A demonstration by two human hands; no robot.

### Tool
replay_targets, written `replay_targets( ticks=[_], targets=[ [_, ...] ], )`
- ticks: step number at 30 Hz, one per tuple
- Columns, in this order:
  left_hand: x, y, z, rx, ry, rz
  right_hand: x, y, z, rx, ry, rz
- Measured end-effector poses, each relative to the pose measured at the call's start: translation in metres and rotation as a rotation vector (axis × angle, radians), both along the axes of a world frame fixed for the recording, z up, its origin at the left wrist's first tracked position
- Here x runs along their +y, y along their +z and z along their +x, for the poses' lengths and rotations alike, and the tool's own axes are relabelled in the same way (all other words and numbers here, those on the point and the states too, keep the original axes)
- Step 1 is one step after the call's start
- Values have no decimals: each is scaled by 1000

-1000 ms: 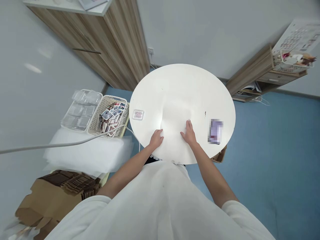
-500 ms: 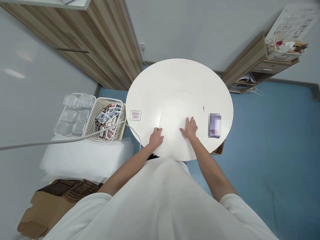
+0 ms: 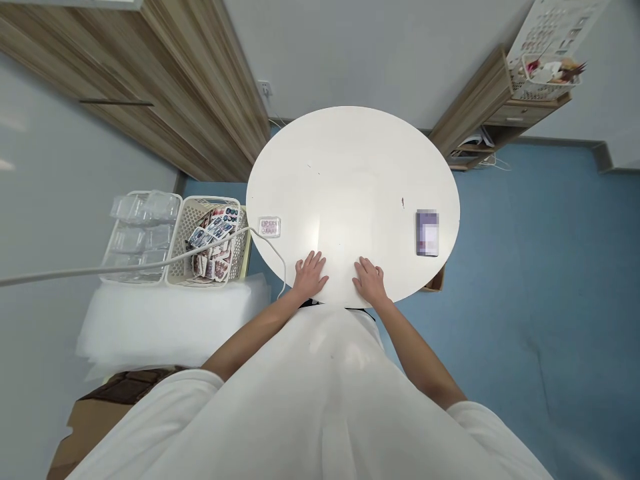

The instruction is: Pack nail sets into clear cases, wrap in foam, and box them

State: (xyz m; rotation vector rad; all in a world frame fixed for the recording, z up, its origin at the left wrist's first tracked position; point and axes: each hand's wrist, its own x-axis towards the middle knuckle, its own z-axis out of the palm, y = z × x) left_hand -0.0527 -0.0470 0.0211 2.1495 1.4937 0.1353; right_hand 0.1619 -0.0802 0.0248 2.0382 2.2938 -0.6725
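Observation:
Both palms face down at the near edge of a round white table (image 3: 350, 147). My left hand (image 3: 309, 276) lies on the tabletop with its fingers spread and nothing in it. Across from it, my right hand (image 3: 370, 281) also rests there, fingers stretched forward, holding nothing. A small clear case with pinkish pieces inside (image 3: 270, 227) sits at the table's left side. Toward the right edge lies a purple, blurred rectangular item (image 3: 427, 233); its kind cannot be made out. A small dark speck (image 3: 403, 202) is on the surface above it.
To the left, one white basket (image 3: 107, 267) holds clear plastic boxes, another (image 3: 183, 227) printed cards. A white cable (image 3: 125, 267) crosses over them to the table. Below lie white sheeting (image 3: 170, 327) and a cardboard box (image 3: 95, 427). A wooden cabinet (image 3: 165, 87) and shelf (image 3: 475, 107) stand behind.
My right hand has drawn back toward the near edge. My left hand has flattened, with its fingers spreading. The whole view has shifted slightly.

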Motion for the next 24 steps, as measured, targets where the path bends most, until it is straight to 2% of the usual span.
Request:
replay_targets(
  ticks=[5, 11, 24],
  targets=[
    [12, -3, 5, -13, 2, 7, 11, -5, 5, -9, -33, 10],
    [27, -4, 14, 60, -11, -1, 25, -5, 14, -32, -50, 12],
    [25, 3, 27, 155, 65, -46, 29, -8, 18, 7, -37, 9]
  ],
)
